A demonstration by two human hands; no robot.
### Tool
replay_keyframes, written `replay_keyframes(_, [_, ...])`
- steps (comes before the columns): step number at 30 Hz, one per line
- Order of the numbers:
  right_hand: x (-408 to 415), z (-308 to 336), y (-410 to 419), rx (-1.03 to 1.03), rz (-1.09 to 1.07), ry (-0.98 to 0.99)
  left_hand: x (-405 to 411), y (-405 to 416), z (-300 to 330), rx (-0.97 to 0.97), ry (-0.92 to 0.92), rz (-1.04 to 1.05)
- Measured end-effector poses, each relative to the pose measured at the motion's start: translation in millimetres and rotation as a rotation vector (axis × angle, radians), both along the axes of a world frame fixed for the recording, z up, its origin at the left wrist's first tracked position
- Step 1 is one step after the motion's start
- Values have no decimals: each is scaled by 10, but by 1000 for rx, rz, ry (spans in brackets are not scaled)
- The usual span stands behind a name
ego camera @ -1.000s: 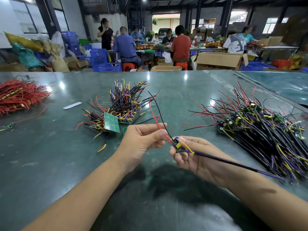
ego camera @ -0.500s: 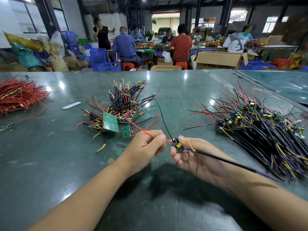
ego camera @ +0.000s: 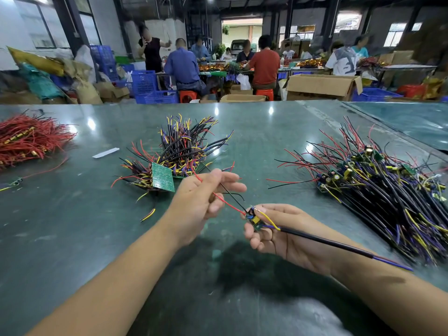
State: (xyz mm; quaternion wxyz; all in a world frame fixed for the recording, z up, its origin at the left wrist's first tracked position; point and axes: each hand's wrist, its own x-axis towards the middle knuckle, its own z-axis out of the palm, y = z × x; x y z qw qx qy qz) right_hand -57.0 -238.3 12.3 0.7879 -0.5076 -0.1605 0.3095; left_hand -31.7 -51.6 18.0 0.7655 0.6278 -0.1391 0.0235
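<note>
A small green circuit board (ego camera: pixel 253 218) with a yellow part sits at the fingertips of my right hand (ego camera: pixel 286 235), which grips it above the table. A thick black cable (ego camera: pixel 327 242) runs from the board back over my right wrist, ending in blue and purple leads. A red wire (ego camera: pixel 224 201) and a thin black wire (ego camera: pixel 231 194) lead from the board up to the left. My left hand (ego camera: pixel 204 202) pinches these two wires between thumb and fingers, a short way from the board.
On the green table (ego camera: pixel 72 238) a pile of wired boards (ego camera: pixel 174 156) lies just beyond my left hand. A larger heap of boards with black cables (ego camera: pixel 383 187) lies at the right. A bundle of red wires (ego camera: pixel 26 139) lies far left. Several people work at tables behind.
My left hand has drawn the red and black wires down and left from upright and slid along them, away from the board. My right hand has stayed in place with the board.
</note>
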Motion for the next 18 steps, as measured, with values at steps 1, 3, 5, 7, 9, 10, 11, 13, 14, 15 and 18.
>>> replay_keyframes(1, [1, -1, -5, -3, 2, -7, 24, 34, 19, -49, 14, 26])
replay_keyframes(3, [0, -3, -11, -7, 7, -18, 61, 100, 54, -99, 35, 89])
replay_keyframes(5, [-2, -8, -16, -16, 4, -21, 76, 142, 74, -111, 42, 136])
replay_keyframes(7, [0, -18, -16, -20, 7, -22, 75, 161, 83, -123, 47, 146])
replay_keyframes(9, [3, -25, -19, -21, 12, -24, 68, 176, 91, -144, 68, 124])
replay_keyframes(10, [7, -30, -22, -23, 12, -25, 64, 184, 95, -155, 83, 107])
replay_keyframes(11, [11, -34, -25, -25, 10, -27, 60, 192, 101, -162, 99, 87])
replay_keyframes(13, [23, -39, -29, -29, 7, -25, 60, 206, 103, -172, 128, 45])
replay_keyframes(14, [27, -42, -31, -32, 9, -24, 58, 207, 108, -177, 143, 27])
replay_keyframes(15, [31, -44, -33, -38, 12, -23, 60, 210, 109, -183, 158, 11])
replay_keyframes(18, [32, -26, -28, -76, 30, -23, 61, 227, 122, -232, 215, -32])
